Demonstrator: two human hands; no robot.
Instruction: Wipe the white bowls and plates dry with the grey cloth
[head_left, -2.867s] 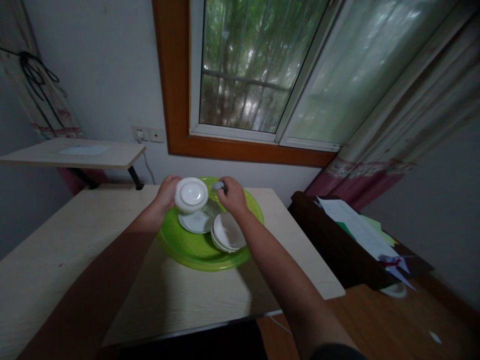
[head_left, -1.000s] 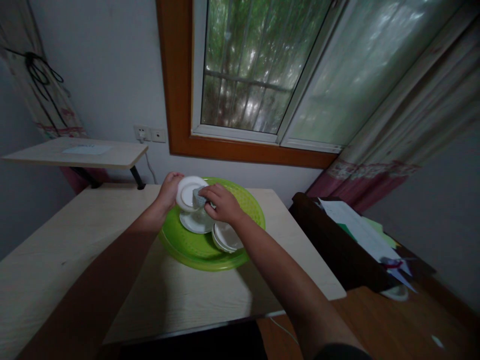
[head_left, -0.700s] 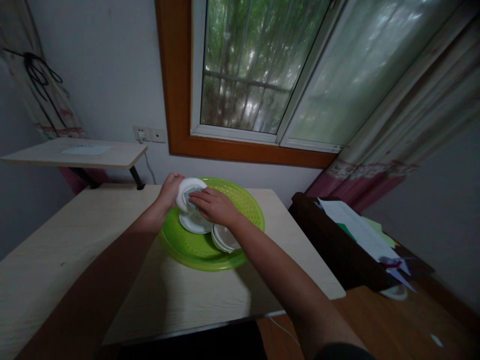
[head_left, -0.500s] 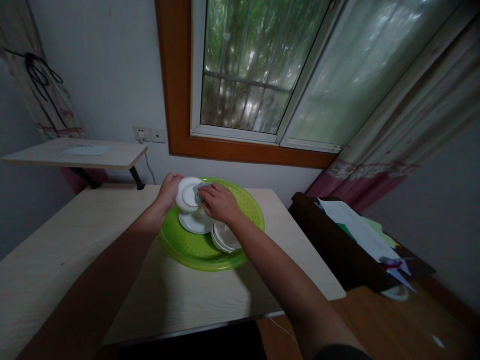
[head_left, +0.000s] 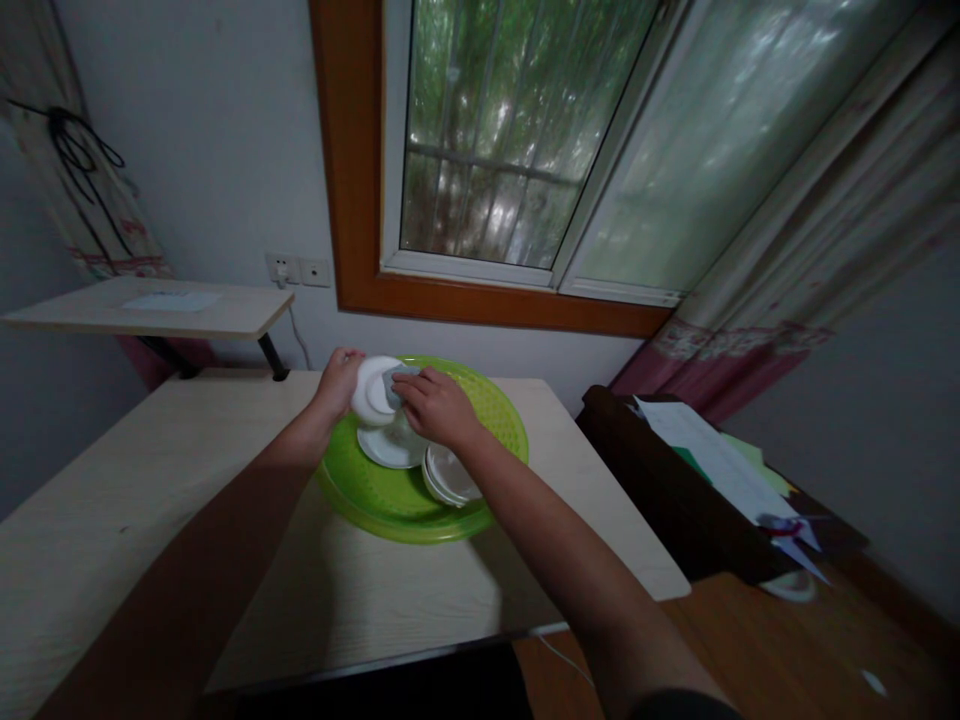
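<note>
The left hand (head_left: pixel 337 388) grips a white bowl (head_left: pixel 366 395), its base showing, over the green basin's (head_left: pixel 375 500) left side near the counter's (head_left: pixel 165 440) back edge. The right hand (head_left: pixel 439 405) holds a grey cloth (head_left: pixel 394 386) against it. A plate (head_left: pixel 390 446) and stacked bowls (head_left: pixel 450 476) lie in the basin.

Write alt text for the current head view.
A person's left hand holds a white dish, its base showing, while the right hand holds a gray pad against it. Beneath, a green basin on a pale table contains a plate and stacked bowls; a window is behind.
</note>
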